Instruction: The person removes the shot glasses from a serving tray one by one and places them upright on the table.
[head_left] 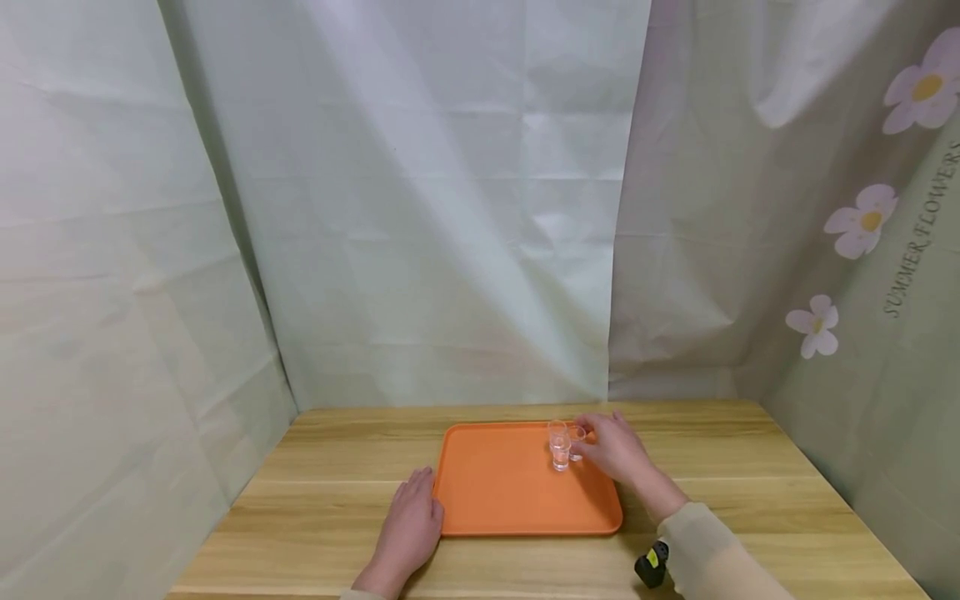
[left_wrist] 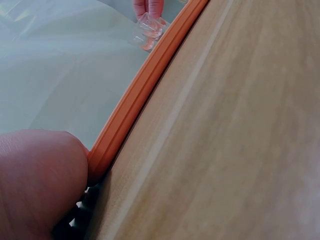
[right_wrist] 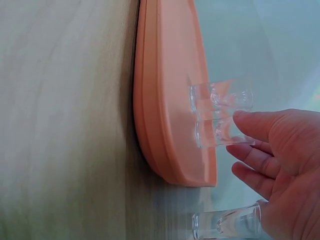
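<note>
An orange tray (head_left: 517, 492) lies on the wooden table. On its right part, small clear glasses stand close together; one glass (head_left: 561, 457) is nearest the front. My right hand (head_left: 618, 450) reaches over the tray's right side. Its thumb and fingers pinch the rim of a clear glass (right_wrist: 212, 132), which stands beside another glass (right_wrist: 212, 95) in the right wrist view. My left hand (head_left: 408, 521) rests at the tray's left edge with fingers extended, the thumb side touching the tray. The left wrist view shows part of that hand against the orange rim (left_wrist: 135, 100).
Another clear glass (right_wrist: 227, 222) stands past the tray's end in the right wrist view; in the head view I cannot make it out. A black device (head_left: 652, 565) is at the right wrist. Pale curtains (head_left: 450, 208) enclose the wooden table (head_left: 337, 467) at the back and sides.
</note>
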